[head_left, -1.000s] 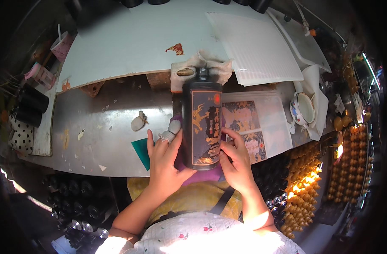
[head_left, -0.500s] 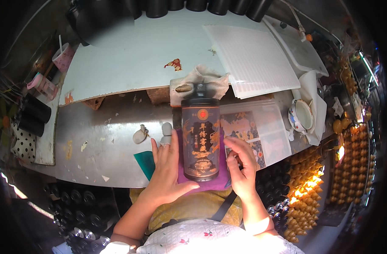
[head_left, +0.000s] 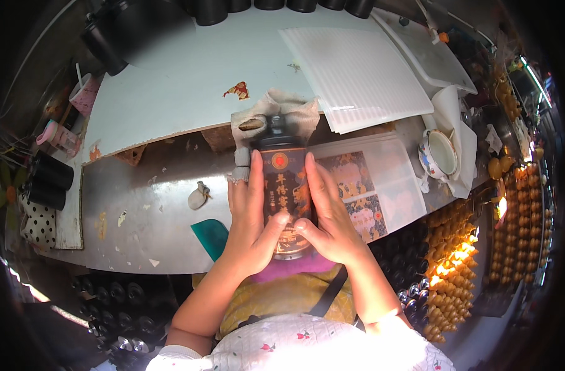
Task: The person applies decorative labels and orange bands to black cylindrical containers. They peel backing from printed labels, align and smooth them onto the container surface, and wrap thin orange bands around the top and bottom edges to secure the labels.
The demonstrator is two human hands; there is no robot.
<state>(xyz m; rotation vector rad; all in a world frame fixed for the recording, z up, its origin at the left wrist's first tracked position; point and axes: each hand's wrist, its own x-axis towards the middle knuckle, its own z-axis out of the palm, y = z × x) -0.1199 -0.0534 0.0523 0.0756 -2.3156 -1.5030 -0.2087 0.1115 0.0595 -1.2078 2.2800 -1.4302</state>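
Observation:
A dark bottle [head_left: 283,176] with a black and gold printed label lies on a purple cloth [head_left: 295,267] in front of me, its neck pointing away. My left hand [head_left: 252,213] presses along its left side and my right hand [head_left: 329,213] along its right. Both thumbs rest on the label near the base, and the fingers reach up the sides. Under the neck is a crumpled whitish cloth [head_left: 304,111]. To the right, a clear plastic sleeve [head_left: 401,173] holds printed label sheets [head_left: 350,170]. A green scraper [head_left: 209,238] lies beside my left wrist.
A small tied pouch [head_left: 198,196] sits on the metal bench [head_left: 134,216]. White ribbed sheets [head_left: 363,77] lie on the pale board [head_left: 171,93], with an enamel bowl [head_left: 440,154] to their right. Black bottles [head_left: 211,11] line the back. Gold bottles [head_left: 449,272] are stacked at lower right.
Both hands have closed in on the bottle; they were apart at its sides before. The thumbs now lie on the label. The whole view has shifted slightly.

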